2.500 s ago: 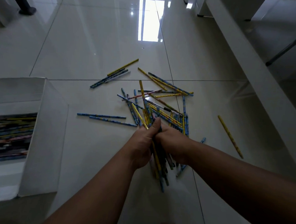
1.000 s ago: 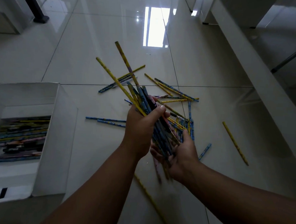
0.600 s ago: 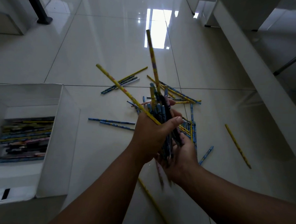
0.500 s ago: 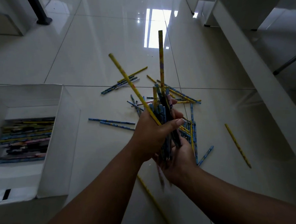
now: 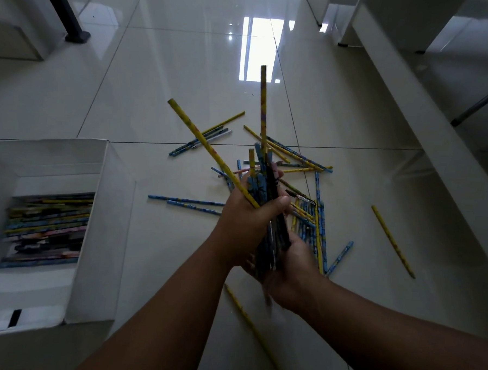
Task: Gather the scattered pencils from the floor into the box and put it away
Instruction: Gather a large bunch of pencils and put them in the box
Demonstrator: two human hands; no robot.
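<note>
One open white box (image 5: pixel 101 234) sits on the floor at left with stacked pencils (image 5: pixel 48 225) inside; two blue pencils (image 5: pixel 185 203) lie parallel between it and the hands. Left hand (image 5: pixel 246 224) grips a near-upright bundle (image 5: pixel 265 186) with two yellow ones poking out, total uncountable; right hand (image 5: pixel 292 266) curls round its lower end. Loose pile (image 5: pixel 314 217) lies behind the hands, and one yellow pencil (image 5: pixel 392 240) lies alone far right.

We see the bundle of pencils (image 5: pixel 261 185) as mostly blue with small printed patterns and some black, with two plain yellow pencils (image 5: pixel 200 138) among them. The loose pencils (image 5: pixel 318 225) are blue-patterned or yellow. The box (image 5: pixel 113 234) is white, and the boxed pencils (image 5: pixel 48 228) show yellow, blue, pink and black. The floor (image 5: pixel 172 68) is glossy off-white tile with thin dark lines.
</note>
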